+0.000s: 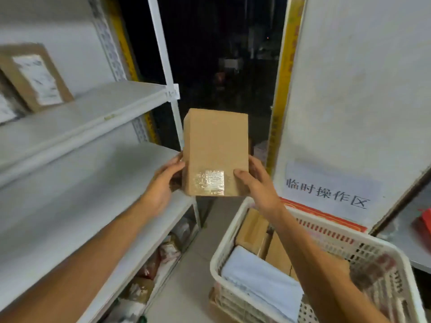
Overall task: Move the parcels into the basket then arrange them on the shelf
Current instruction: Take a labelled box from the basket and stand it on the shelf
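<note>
Basket (pixel 215 262), white plastic, 5 o'clock: holds a white soft parcel (pixel 258 273) and brown cardboard parcels (pixel 253 229). Left grip (pixel 161 183) and right grip (pixel 258 183), centre: each clasps one side of an upright brown cardboard box (pixel 215 150), taped on its near face, held in the air between the white shelf (pixel 77 183) at 9 o'clock and the basket.

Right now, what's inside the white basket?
Inside the basket are brown cardboard parcels and a white soft parcel. The right forearm crosses over some of them, and whatever lies underneath them is covered.
</note>
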Demonstrator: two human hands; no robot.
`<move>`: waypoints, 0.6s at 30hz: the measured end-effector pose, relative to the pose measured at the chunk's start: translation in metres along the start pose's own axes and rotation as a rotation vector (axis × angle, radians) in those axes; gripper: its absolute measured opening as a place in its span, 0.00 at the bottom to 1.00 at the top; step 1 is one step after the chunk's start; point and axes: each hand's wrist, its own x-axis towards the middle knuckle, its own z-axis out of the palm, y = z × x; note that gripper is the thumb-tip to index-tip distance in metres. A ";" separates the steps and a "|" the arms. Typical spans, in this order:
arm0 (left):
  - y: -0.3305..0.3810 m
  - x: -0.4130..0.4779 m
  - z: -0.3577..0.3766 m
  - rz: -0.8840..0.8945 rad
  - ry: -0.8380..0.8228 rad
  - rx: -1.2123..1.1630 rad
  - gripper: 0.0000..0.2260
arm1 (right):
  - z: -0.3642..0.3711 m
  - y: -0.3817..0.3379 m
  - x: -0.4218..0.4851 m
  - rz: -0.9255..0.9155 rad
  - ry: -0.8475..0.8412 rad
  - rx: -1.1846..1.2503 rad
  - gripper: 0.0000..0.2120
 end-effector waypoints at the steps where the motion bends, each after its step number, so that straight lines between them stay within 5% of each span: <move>1: 0.012 -0.012 -0.019 0.013 0.029 0.001 0.17 | 0.022 -0.005 0.001 -0.018 -0.046 0.019 0.16; 4: 0.037 -0.052 -0.079 0.089 0.132 0.010 0.23 | 0.085 -0.022 0.003 -0.125 -0.118 -0.014 0.17; 8: 0.067 -0.110 -0.147 0.155 0.278 0.093 0.46 | 0.163 -0.047 0.004 -0.251 -0.191 -0.164 0.20; 12: 0.095 -0.151 -0.193 0.300 0.345 0.173 0.28 | 0.241 -0.082 -0.020 -0.283 -0.278 -0.106 0.30; 18: 0.122 -0.204 -0.258 0.375 0.468 0.033 0.22 | 0.337 -0.133 -0.060 -0.359 -0.533 0.028 0.42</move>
